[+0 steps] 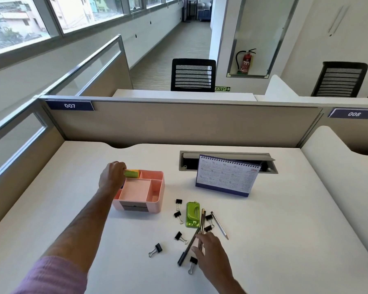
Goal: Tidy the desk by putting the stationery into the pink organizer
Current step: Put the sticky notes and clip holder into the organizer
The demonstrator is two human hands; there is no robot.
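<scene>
Head view, left hand (pixel 111 176) pinching sticky notes (pixel 131 173)

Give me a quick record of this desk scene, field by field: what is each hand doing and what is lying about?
left hand: holds a green and yellow sticky note pad at the back left corner of the pink organizer
right hand: fingers on the pens lying on the desk
loose on desk: black binder clips, green stapler, silver pencil
organizer middle compartment: looks empty
behind: desk calendar, standing
</scene>
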